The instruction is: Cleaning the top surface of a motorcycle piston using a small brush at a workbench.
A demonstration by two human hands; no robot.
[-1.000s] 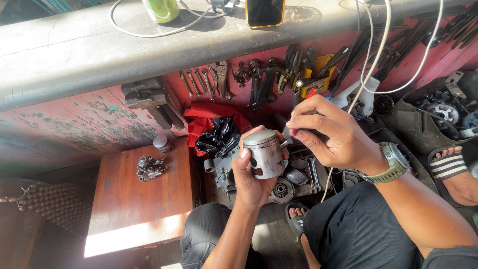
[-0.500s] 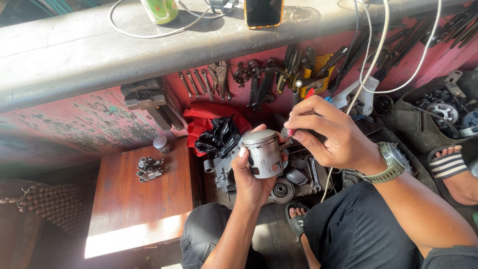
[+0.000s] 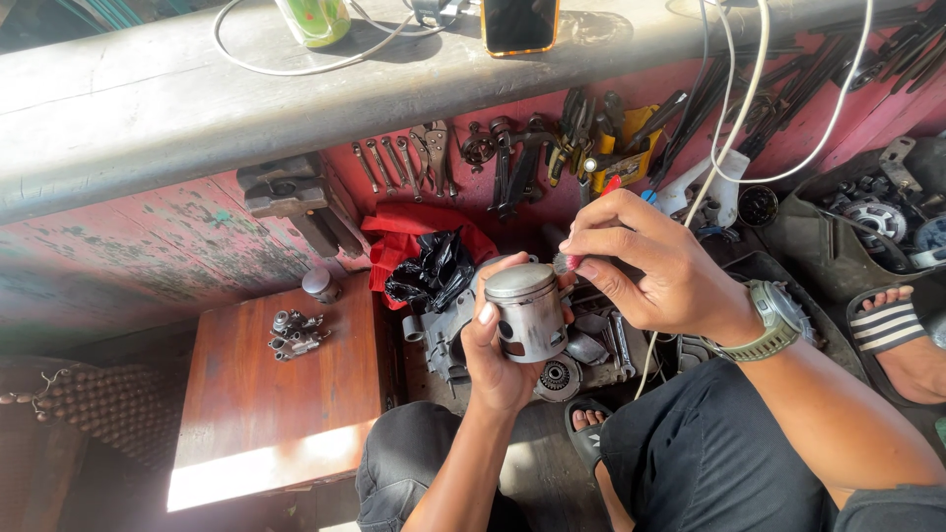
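As the person sits low with knees apart, both hands meet in front of a red tool wall.

Left hand: the left hand (image 3: 498, 360) is closed around a metal piston (image 3: 527, 310), thumb on the near side of the skirt and fingers wrapped behind, holding it upright with the crown on top.
Piston: grey cylinder with a round pin hole facing the camera; it sits just above the person's knees, between the two hands.
Right hand: the right hand (image 3: 655, 266) is pinched shut on a small brush (image 3: 565, 262), whose reddish tip touches the upper right edge of the piston crown; a green wristwatch (image 3: 777, 320) is on that wrist.
Below the hands: greasy engine parts (image 3: 567, 365) lie heaped on the floor, just behind the piston.
Left of the hands: a wooden tabletop (image 3: 281, 394) carries a small metal assembly (image 3: 294, 335) and a small round jar (image 3: 320, 286).
Beyond the hands: a black plastic bag (image 3: 429, 271) lies on red cloth (image 3: 399, 232); wrenches and pliers (image 3: 463, 158) hang on the red wall.
Far above the hands: a grey ledge (image 3: 197, 108) bears a phone (image 3: 520, 25) and a green bottle (image 3: 313, 20); white cables (image 3: 739, 118) hang down to the right.
Right of the hands: a sandalled foot (image 3: 902, 330) rests well apart.
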